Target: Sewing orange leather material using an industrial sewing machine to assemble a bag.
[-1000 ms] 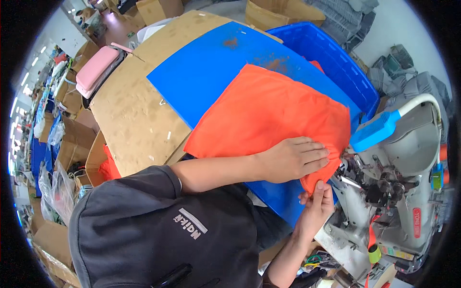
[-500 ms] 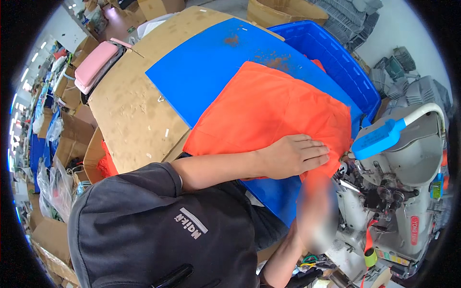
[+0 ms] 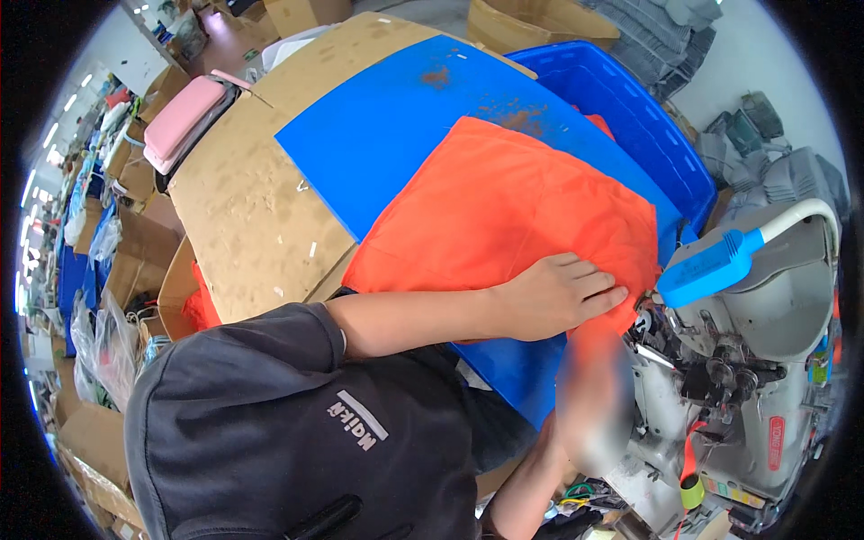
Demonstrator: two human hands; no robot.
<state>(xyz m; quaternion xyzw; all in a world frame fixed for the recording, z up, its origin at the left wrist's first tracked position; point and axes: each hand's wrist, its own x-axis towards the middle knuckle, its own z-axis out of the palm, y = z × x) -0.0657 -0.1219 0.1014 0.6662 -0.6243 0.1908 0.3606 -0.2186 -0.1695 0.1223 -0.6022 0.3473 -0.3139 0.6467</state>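
A bright orange fabric piece (image 3: 504,202) lies spread over the blue board, its near right corner reaching toward a grey sewing machine (image 3: 765,405). My left hand (image 3: 558,295) rests palm down on that corner, fingers laid over the cloth and slightly apart; its thumb is hidden. Below it, my right hand (image 3: 587,405) is beside the machine where the orange corner narrows. A blur covers that hand, so its fingers and any grip do not show.
A blue lamp head (image 3: 706,270) on a white bent tube hangs over the machine. Behind the blue board (image 3: 360,135) stands a blue plastic bin (image 3: 621,117). Cardboard (image 3: 243,207) covers the left of the table, with a pink case (image 3: 184,121) at its edge. Scissors (image 3: 576,495) lie below.
My left hand has shifted slightly right and down over the fabric, its fingers a little more bent. The fabric near it wrinkles differently. The right hand stays about where it was.
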